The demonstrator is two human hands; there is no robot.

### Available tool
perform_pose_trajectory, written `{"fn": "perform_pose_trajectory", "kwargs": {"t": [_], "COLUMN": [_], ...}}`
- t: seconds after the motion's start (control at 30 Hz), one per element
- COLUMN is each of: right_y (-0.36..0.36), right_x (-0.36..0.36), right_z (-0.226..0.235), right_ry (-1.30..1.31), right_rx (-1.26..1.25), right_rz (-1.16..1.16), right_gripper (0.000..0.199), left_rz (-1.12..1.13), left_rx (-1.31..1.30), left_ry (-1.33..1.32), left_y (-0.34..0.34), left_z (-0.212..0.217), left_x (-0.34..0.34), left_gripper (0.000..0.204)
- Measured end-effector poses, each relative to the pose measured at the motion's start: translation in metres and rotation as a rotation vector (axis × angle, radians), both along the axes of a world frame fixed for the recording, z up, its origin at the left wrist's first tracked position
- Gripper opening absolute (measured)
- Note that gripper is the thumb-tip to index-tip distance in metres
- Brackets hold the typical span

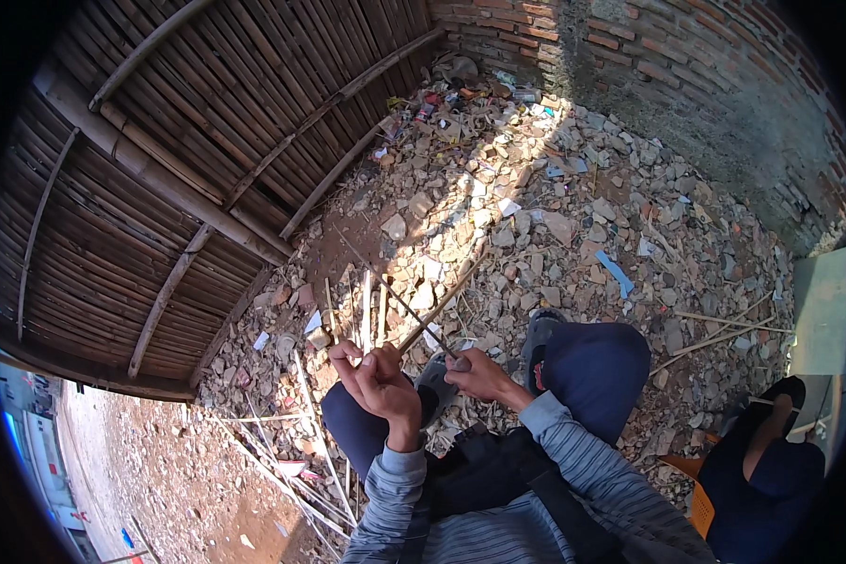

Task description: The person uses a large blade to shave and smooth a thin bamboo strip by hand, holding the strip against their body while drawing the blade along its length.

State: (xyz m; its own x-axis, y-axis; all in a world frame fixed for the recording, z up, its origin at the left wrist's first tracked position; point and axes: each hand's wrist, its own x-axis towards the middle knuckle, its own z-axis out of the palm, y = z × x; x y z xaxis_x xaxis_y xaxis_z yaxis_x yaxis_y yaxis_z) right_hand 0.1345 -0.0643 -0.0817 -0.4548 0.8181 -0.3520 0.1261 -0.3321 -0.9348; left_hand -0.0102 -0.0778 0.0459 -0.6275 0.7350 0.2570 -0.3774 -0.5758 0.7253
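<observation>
My right hand [484,378] is closed round the wooden handle [458,364] of a long knife. Its thin dark blade [399,303] points away to the far left, seen nearly edge-on. Beside it my left hand [383,383] is closed, fingers curled up, at the near end of a brown bamboo strip [449,299]. That strip slants away to the far right and crosses under the line of the blade. Just beyond my left hand are several pale split bamboo pieces [367,308]. My fingers hide the gripped end of the strip.
Rubble and litter [573,226] cover the ground around my shoes. A slatted bamboo wall [188,179] leans at the left, and a brick wall [724,85] stands behind. Long bamboo strips [282,470] lie near left. At right, another person's leg [761,451] shows beside an orange seat [701,512].
</observation>
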Motion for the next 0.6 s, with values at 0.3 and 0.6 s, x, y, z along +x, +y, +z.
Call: {"fn": "perform_pose_trajectory", "kwargs": {"t": [0.3, 0.6], "right_y": [0.002, 0.005], "right_x": [0.001, -0.003], "right_z": [0.002, -0.034], "right_ry": [-0.030, -0.119], "right_rx": [0.009, 0.230], "right_rz": [-0.003, -0.017], "right_gripper": [0.018, 0.019], "left_rz": [-0.006, 0.015], "left_rx": [-0.003, 0.006], "left_ry": [0.034, -0.039], "left_y": [-0.001, 0.003], "left_z": [-0.004, -0.008], "left_x": [0.003, 0.009], "left_gripper": [0.016, 0.014]}}
